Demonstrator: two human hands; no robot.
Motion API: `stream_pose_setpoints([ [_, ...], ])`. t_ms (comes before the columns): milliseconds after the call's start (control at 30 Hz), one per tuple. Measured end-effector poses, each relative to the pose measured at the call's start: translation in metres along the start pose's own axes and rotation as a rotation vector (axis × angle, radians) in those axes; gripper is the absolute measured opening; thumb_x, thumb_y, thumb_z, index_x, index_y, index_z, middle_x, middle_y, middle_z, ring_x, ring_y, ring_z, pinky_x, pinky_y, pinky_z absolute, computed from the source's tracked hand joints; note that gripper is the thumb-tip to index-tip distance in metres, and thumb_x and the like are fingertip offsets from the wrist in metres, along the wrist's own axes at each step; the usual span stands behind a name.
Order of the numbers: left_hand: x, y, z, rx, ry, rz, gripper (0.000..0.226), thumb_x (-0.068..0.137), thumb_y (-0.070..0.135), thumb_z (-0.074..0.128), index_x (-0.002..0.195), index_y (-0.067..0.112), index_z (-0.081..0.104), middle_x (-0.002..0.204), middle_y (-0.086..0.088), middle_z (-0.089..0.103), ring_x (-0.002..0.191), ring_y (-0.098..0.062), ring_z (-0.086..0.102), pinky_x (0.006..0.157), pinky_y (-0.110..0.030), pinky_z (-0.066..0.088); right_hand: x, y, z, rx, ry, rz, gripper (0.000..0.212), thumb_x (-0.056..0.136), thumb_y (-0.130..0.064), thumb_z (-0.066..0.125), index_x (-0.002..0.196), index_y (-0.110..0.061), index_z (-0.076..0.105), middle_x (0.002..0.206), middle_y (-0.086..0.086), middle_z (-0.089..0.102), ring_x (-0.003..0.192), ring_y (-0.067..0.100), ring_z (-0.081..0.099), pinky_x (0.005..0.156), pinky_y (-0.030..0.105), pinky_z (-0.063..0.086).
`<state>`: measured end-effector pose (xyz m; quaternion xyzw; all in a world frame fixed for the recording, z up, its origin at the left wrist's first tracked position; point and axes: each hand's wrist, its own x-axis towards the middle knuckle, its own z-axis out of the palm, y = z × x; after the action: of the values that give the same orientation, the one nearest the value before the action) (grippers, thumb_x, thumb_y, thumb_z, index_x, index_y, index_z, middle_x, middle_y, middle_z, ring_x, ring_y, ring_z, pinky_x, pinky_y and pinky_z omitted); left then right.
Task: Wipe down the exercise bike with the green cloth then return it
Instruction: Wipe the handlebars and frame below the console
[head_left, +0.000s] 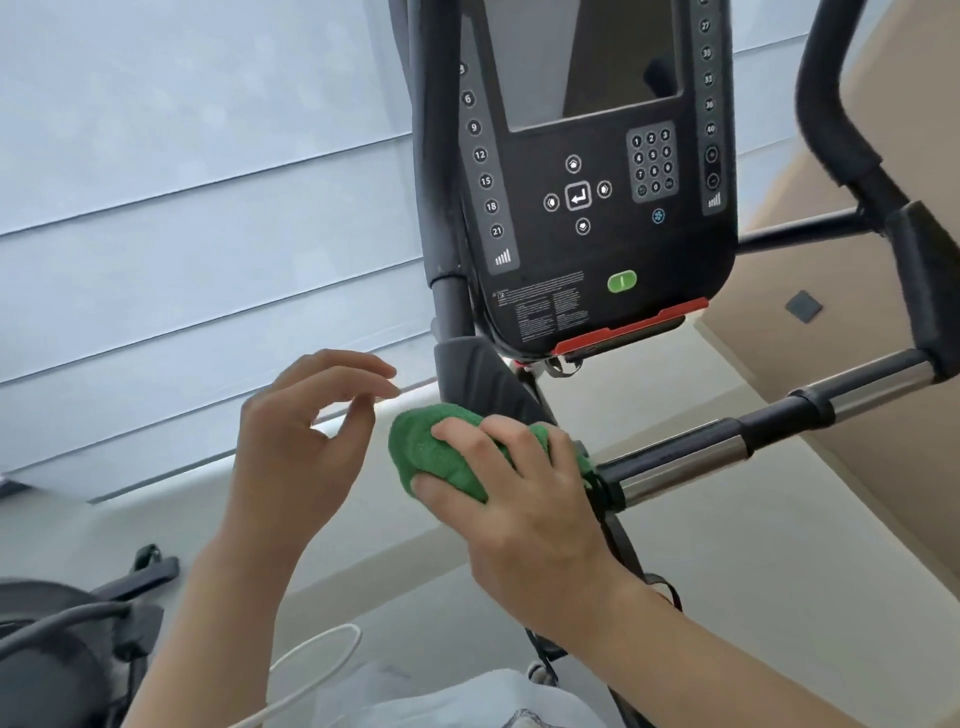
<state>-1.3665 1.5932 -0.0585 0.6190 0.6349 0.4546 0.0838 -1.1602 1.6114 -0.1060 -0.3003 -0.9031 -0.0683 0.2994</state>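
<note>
Right below the black console of the exercise bike (597, 208), the right hand (524, 499) grips a bunched green terry cloth (441, 452), fingers curled over its top and thumb tucked under its lower edge. The cloth is pressed around the inner end of the horizontal handlebar with chrome and black sections (727, 447), which runs up toward the right edge of the view, where it meets a black padded grip. The left hand (306, 431) hovers just beside the cloth on its left, holding nothing, its fingers loosely bent and spread, thumb apart from the fingertips, with the bare forearm reaching in from the bottom of the view. On the console face sit a dark screen, a numeric keypad (653, 161), arrow buttons around an enter key, a green oval button (622, 281) and, along the lower edge, a red strip (631, 327). A black upright post (441, 208) runs along the left side of the console. Pale window blinds (182, 182) fill the background at left, and a thin white cable (317, 660) loops near the bottom.
</note>
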Motion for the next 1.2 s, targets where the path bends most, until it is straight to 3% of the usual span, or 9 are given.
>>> stream_pose_setpoints([
  [233, 0.017, 0.004, 0.003, -0.068, 0.015, 0.057, 0.04, 0.087, -0.018, 0.065, 0.095, 0.019, 0.079, 0.106, 0.009, 0.076, 0.105, -0.019, 0.072, 0.084, -0.016, 0.053, 0.041, 0.025, -0.027, 0.228, -0.01, 0.134, 0.04, 0.083, -0.002, 0.057, 0.11, -0.022, 0.079, 0.14, 0.009, 0.062, 0.12, 0.035, 0.055, 0.089, 0.055, 0.046],
  [467, 0.052, -0.011, -0.006, -0.192, -0.028, 0.138, 0.041, 0.089, -0.016, 0.066, 0.099, 0.022, 0.079, 0.108, 0.009, 0.075, 0.109, -0.02, 0.071, 0.087, -0.02, 0.054, 0.075, 0.037, -0.042, 0.193, 0.031, 0.234, 0.049, 0.083, -0.001, 0.051, 0.119, -0.022, 0.078, 0.142, 0.006, 0.058, 0.126, 0.031, 0.05, 0.097, 0.054, 0.047],
  [633, 0.074, -0.031, -0.01, -0.247, -0.132, 0.154, 0.036, 0.092, -0.008, 0.067, 0.1, 0.025, 0.077, 0.111, 0.012, 0.074, 0.108, -0.02, 0.071, 0.083, -0.033, 0.058, 0.104, 0.034, -0.038, 0.169, 0.097, 0.335, 0.049, 0.086, 0.0, 0.054, 0.123, -0.024, 0.075, 0.144, 0.001, 0.053, 0.129, 0.026, 0.047, 0.099, 0.052, 0.049],
  [733, 0.084, -0.044, -0.01, -0.263, -0.205, 0.158, 0.034, 0.094, -0.005, 0.067, 0.1, 0.027, 0.077, 0.112, 0.014, 0.073, 0.107, -0.019, 0.071, 0.084, -0.041, 0.059, 0.112, 0.025, -0.026, 0.13, 0.01, 0.405, 0.055, 0.087, 0.004, 0.067, 0.132, -0.028, 0.069, 0.148, -0.001, 0.048, 0.132, 0.024, 0.045, 0.105, 0.051, 0.048],
  [833, 0.095, -0.057, -0.015, -0.276, -0.248, 0.166, 0.037, 0.094, -0.003, 0.066, 0.098, 0.032, 0.076, 0.111, 0.016, 0.073, 0.106, -0.017, 0.071, 0.084, -0.04, 0.059, 0.114, 0.014, -0.014, 0.114, -0.124, 0.484, 0.059, 0.093, -0.007, 0.067, 0.144, -0.034, 0.057, 0.158, -0.006, 0.035, 0.136, 0.019, 0.041, 0.11, 0.046, 0.049],
  [1033, 0.12, -0.071, -0.021, -0.302, -0.277, 0.188, 0.036, 0.095, -0.001, 0.065, 0.097, 0.032, 0.077, 0.109, 0.017, 0.074, 0.105, -0.016, 0.07, 0.085, -0.035, 0.059, 0.14, 0.006, 0.007, -0.122, -0.19, 0.5, 0.072, 0.081, -0.002, 0.072, 0.142, -0.032, 0.049, 0.155, 0.006, 0.033, 0.12, 0.027, 0.047, 0.095, 0.046, 0.056],
  [1200, 0.128, -0.081, -0.03, -0.34, -0.261, 0.198, 0.037, 0.095, -0.002, 0.065, 0.096, 0.032, 0.078, 0.108, 0.019, 0.073, 0.105, -0.014, 0.07, 0.084, -0.028, 0.056, 0.198, 0.017, 0.023, -0.319, -0.205, 0.482, 0.061, 0.08, 0.0, 0.062, 0.135, -0.027, 0.055, 0.15, 0.011, 0.039, 0.109, 0.03, 0.046, 0.08, 0.042, 0.048],
])
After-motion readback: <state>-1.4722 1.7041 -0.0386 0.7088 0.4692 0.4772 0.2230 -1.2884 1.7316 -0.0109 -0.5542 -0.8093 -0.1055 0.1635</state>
